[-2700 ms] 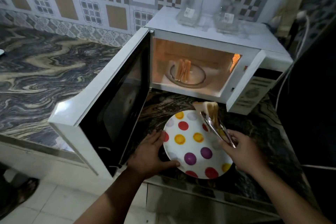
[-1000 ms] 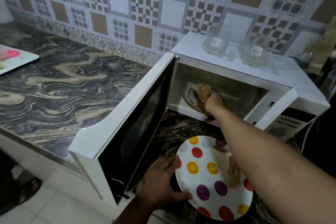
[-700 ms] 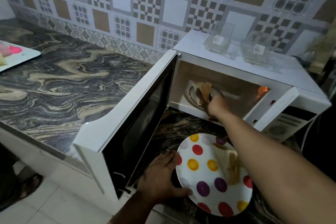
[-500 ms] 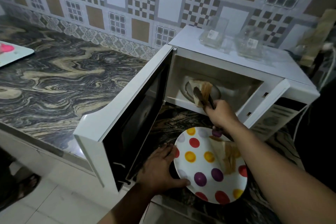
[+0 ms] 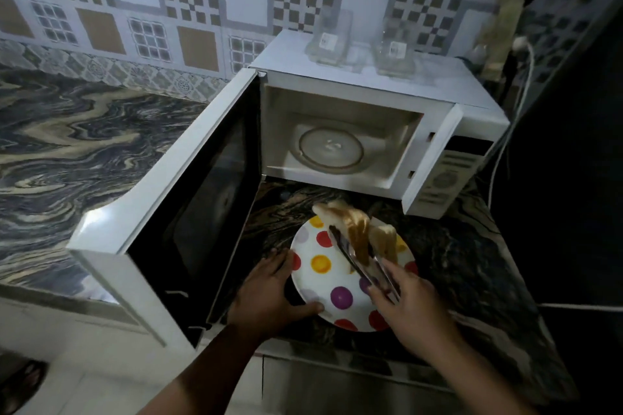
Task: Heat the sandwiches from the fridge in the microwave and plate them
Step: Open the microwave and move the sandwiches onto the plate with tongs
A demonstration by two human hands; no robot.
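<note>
Right then, a toasted sandwich was pinched in a pair of metal tongs and hung over the far side of the spotted plate. A second sandwich sat on the plate just beside it, to the right, partly hidden behind the first one. The right hand had its fingers curled around the tongs and squeezed them closed on the bread. The left hand held the near left edge of the plate, with its thumb on the rim and its fingers spread along the side.

The plate was white with red, yellow and purple dots. It lay on the dark, swirly worktop, right in front of the white microwave. The microwave door stood wide open to the left. Inside, the round glass tray had no food on it.

Two clear glass containers with small labels stood on top of the microwave. Behind it all was a wall of patterned tiles. A white cord ran down the dark right side.
</note>
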